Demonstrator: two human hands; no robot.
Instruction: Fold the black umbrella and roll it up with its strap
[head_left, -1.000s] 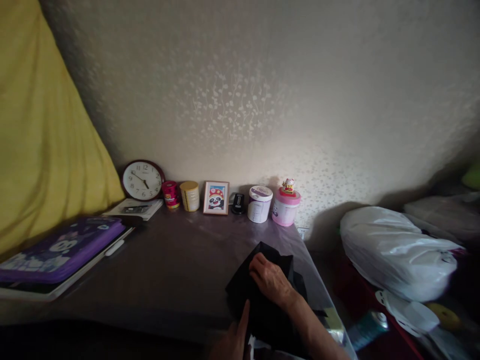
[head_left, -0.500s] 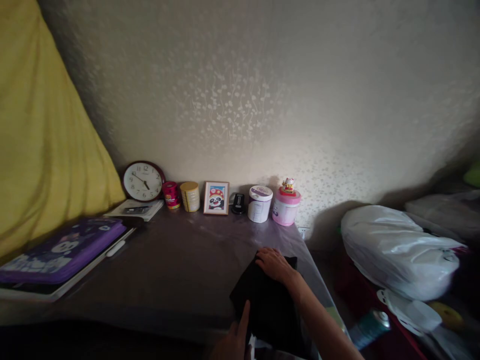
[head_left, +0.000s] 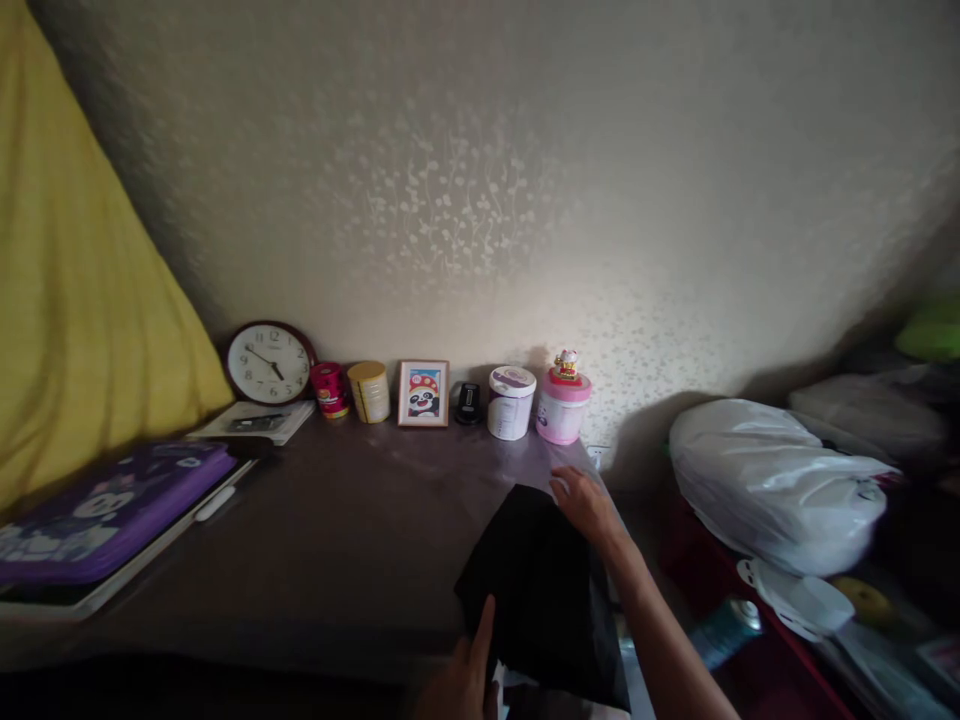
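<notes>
A piece of black cloth (head_left: 529,580), apparently folded, lies at the near right of the table. My right hand (head_left: 585,505) is at its far right corner, with fingers curled and closed at the edge; the fingertips are partly hidden. At the near left edge of the cloth, my left hand (head_left: 469,665) rests with its index finger stretched along the fabric. The other left fingers are dim and mostly out of sight. Something white and patterned shows beneath the near end of the cloth.
Along the wall stand a clock (head_left: 270,362), a red tin (head_left: 330,390), a yellow tin (head_left: 368,392), a panda picture frame (head_left: 424,393) and two tubs, one topped by a figurine (head_left: 566,367). A purple case (head_left: 112,510) lies left. Right of the table sits a white bag (head_left: 772,485).
My right hand has gone from lying on the cloth to its far right corner, moving right with fingers curled. My left hand stays nearly in place. The view has shifted slightly.
</notes>
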